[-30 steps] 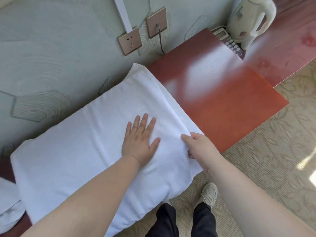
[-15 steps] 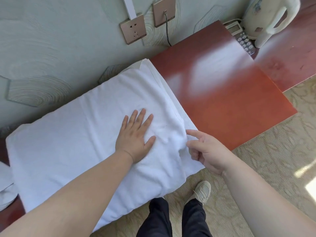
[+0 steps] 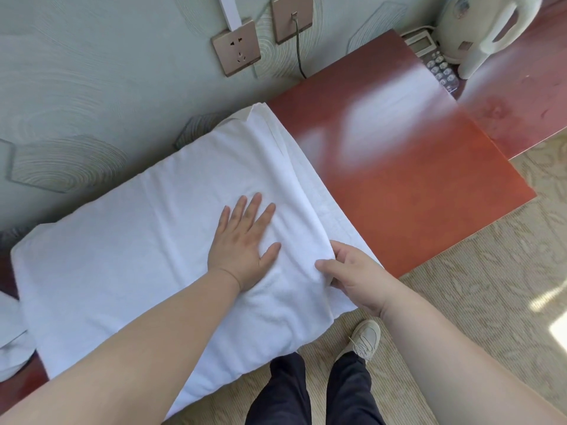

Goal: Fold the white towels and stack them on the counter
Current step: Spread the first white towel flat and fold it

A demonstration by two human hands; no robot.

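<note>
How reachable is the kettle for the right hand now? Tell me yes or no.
Probably yes: only bare counter lies between the right hand and the kettle, but it grips the towel.

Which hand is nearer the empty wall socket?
Left. The left hand lies flat on the towel below the socket; the right hand grips the towel's edge, farther away.

A large white terry towel (image 3: 122, 240) covers the left half of the glossy red-brown wooden counter (image 3: 414, 185); the right half lies bare and open to reach. At the far right stand a cream plastic kettle (image 3: 478, 35) and a grey keypad telephone (image 3: 440, 67). A pale green wall (image 3: 92, 87) closes the back edge, with a black cable (image 3: 298, 53) hanging down it.
</note>
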